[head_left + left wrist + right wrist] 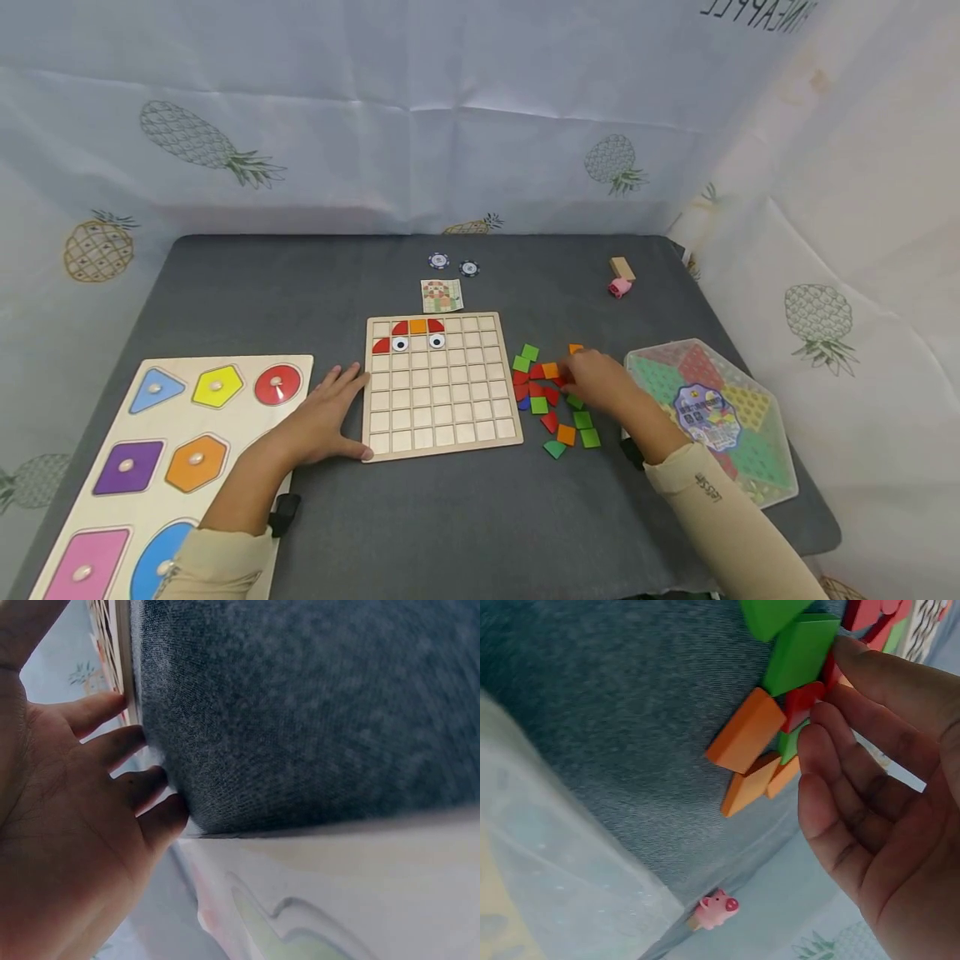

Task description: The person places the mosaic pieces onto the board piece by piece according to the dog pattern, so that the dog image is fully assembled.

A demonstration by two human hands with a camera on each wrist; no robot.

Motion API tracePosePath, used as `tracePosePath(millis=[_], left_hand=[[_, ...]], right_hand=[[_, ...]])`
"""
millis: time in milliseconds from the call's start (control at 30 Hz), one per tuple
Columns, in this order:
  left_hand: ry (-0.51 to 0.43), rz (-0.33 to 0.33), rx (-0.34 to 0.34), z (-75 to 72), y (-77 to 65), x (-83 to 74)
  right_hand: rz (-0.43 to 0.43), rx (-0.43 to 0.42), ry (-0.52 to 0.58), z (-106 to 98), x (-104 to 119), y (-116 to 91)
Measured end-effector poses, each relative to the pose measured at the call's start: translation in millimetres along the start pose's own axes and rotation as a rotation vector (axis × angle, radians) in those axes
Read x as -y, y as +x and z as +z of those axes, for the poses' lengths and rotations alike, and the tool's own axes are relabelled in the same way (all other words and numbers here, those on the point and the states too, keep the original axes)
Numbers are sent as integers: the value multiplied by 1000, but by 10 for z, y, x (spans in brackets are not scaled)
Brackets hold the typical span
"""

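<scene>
A square wooden grid board [442,457] lies mid-table, with red quarter-round pieces, an orange square [417,327] and two eye pieces [400,343] in its upper left. My left hand [326,417] is spread at the board's left edge, thumb near the lower corner and fingertips touching the frame [120,660]. To the right of the board lies a loose pile of green, red, orange and blue pieces [539,405]. My right hand [600,382] reaches down into the pile. In the right wrist view, its thumb and bent fingers stand apart beside a red piece [804,701] and a green square [802,654].
A wooden shape puzzle [161,421] lies at the left, and a clear lidded box [765,450] at the right. Behind the board are a picture card [442,296] and two chips [438,261]. A pink pig figure [619,287] sits by a wooden block [622,267] at the back right.
</scene>
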State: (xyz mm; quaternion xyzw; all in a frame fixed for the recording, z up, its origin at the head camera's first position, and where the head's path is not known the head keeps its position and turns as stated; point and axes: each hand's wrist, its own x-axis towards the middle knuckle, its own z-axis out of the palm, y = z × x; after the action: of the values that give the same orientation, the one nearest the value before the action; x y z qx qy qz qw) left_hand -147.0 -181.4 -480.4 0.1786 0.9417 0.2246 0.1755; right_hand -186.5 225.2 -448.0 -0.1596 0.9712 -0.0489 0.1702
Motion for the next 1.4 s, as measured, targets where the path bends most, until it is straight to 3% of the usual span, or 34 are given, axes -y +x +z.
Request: tracePosePath(millis=[300,533,1033,1400], left_hand=[[-14,2,-14,-30,-41,-23],[-12,4,-21,-31,-42,-30],[-9,-2,-26,24,-40,-36],[-12,-16,-25,25,-34,-42]], right_hand=[[-57,-94,-23,28,-14,-22],[-62,-157,1,-109,65,-28],[-218,-169,48,-265,712,429],[-250,-155,75,-225,1240,831]])
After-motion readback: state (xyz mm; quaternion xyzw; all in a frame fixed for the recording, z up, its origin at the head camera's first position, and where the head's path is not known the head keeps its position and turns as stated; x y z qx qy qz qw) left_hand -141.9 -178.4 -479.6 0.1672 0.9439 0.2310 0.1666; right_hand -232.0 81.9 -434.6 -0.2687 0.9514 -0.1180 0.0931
